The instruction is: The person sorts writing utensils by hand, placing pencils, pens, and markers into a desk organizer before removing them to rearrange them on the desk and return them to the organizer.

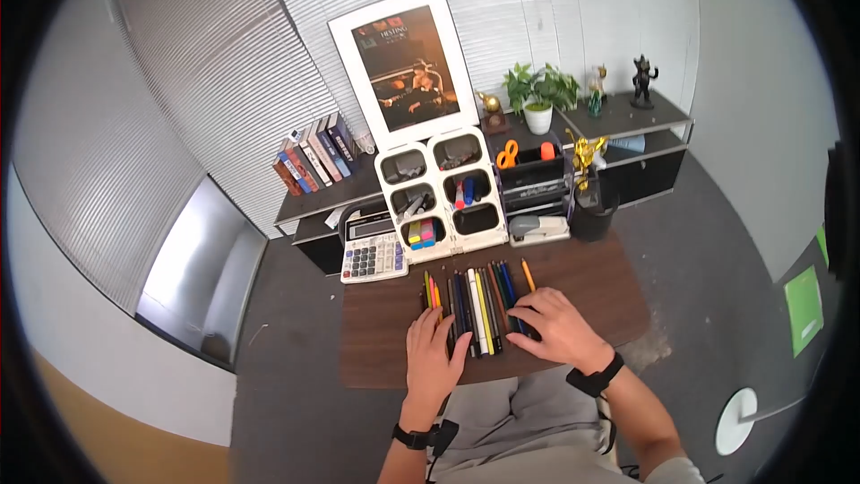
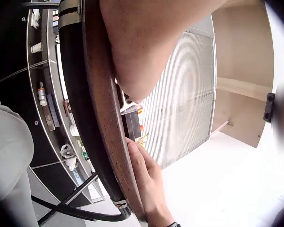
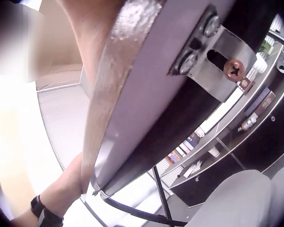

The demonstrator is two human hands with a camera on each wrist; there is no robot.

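A row of pens and pencils (image 1: 476, 305) lies side by side on the brown table (image 1: 376, 341), tips toward the back. My left hand (image 1: 434, 354) rests at the row's left end, its fingers loosely spread over the pencils there. From the right, my right hand (image 1: 560, 330) reaches over the row's other end with bent, relaxed fingers touching it. An orange pencil (image 1: 528, 274) sticks out past the right fingers, slightly apart from the others. In the left wrist view the right hand (image 2: 146, 177) lies at the table edge; the pencils are hidden in both wrist views.
Behind the row stands a white compartment organizer (image 1: 437, 181) with markers and highlighters, its lid holding a picture (image 1: 412, 72). A calculator (image 1: 374, 260) sits left of it, a stapler (image 1: 539, 229) right. Orange scissors (image 1: 507, 154) stand in a black holder beside a dark bin (image 1: 593, 220).
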